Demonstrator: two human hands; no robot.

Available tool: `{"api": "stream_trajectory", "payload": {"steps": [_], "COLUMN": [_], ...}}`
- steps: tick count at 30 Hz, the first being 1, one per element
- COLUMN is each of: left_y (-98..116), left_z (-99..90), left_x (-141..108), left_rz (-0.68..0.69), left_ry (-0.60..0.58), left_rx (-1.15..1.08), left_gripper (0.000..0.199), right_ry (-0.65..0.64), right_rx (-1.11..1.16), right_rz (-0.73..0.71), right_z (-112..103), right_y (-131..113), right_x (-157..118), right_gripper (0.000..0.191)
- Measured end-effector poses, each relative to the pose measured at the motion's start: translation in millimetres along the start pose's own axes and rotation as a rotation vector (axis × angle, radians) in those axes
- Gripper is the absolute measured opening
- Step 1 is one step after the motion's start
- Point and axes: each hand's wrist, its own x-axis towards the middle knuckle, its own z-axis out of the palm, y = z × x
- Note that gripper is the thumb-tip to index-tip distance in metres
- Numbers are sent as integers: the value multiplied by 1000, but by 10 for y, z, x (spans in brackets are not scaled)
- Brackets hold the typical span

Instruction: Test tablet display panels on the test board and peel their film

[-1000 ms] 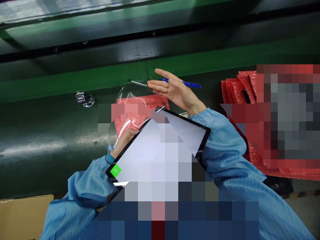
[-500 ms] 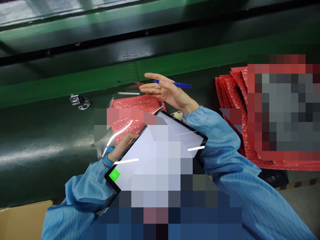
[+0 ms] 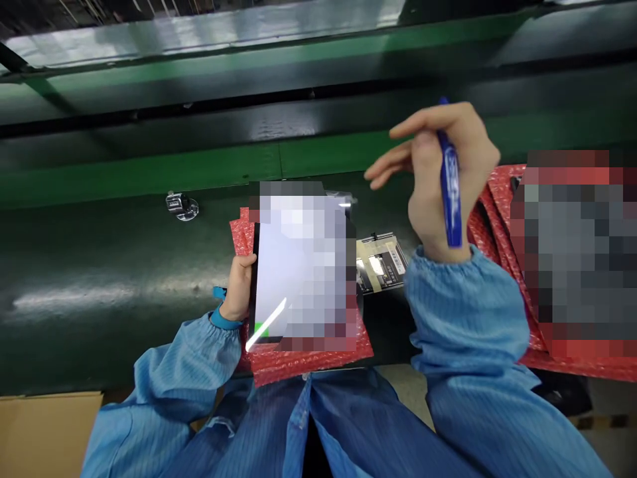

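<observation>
My left hand [image 3: 239, 285] grips the left edge of a flat display panel [image 3: 279, 265], thumb on the black border. The panel's lit screen is white with a small green patch at the lower left; part of it is blurred out. Beneath it lies red bubble wrap [image 3: 313, 366]. Raised to the right of the panel, my right hand [image 3: 440, 172] carries a blue pen [image 3: 451, 192] in the crook of the thumb, its other fingers stretched leftward and touching nothing. Below that hand, a taped flat part with a label [image 3: 382, 262] rests on the dark green table.
A small metal tally counter [image 3: 182, 206] sits on the table to the left. Red bubble-wrap pouches [image 3: 485, 245] are piled at the right, partly blurred. A cardboard box [image 3: 50, 428] is at the lower left. A green ledge [image 3: 149, 166] runs along the back.
The panel has gone from tilted and raised to straighter, over the red wrap. Clear film seen at its upper left no longer shows there. My right hand moved right with the pen.
</observation>
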Motion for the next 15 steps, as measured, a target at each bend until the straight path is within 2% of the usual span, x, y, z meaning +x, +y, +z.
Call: {"api": "stream_trajectory", "payload": {"steps": [2,3,5,6,7,8,9,12,15], "left_y": [24,32,33,29,25,21,21,47,83], "left_z": [3,-2,-26,-41,-55,-65,-67,-30,11], "left_x": [-7,-10,-14,-17,-21,-27,-35,-64,-77], "left_rz": [1,7,18,16,10,0,-6,31,73], "left_ry": [-3,0,3,-2,-13,-27,-38,1,47], "left_rx": [-8,-13,-20,-19,-19,-17,-13,-10,-10], "left_gripper": [17,16,13,12,12,12,13,17,21], "right_ry": [-250,-414,-682,-751,-778,-776,-751,-595,-425], "right_rx": [-182,-268,-412,-467,-515,-558,-591,-635,-590], "right_rz": [-125,-208,-350,-391,-412,-423,-437,-508,-576], "right_z": [52,98,211,269,322,366,399,431,359], "right_y": [-207,-263,-278,-249,-207,-159,-114,-37,-38], "right_x": [-174,-272,-472,-568,-660,-746,-826,-1011,-1086], "right_gripper": [12,17,58,74,81,79,68,21,18]}}
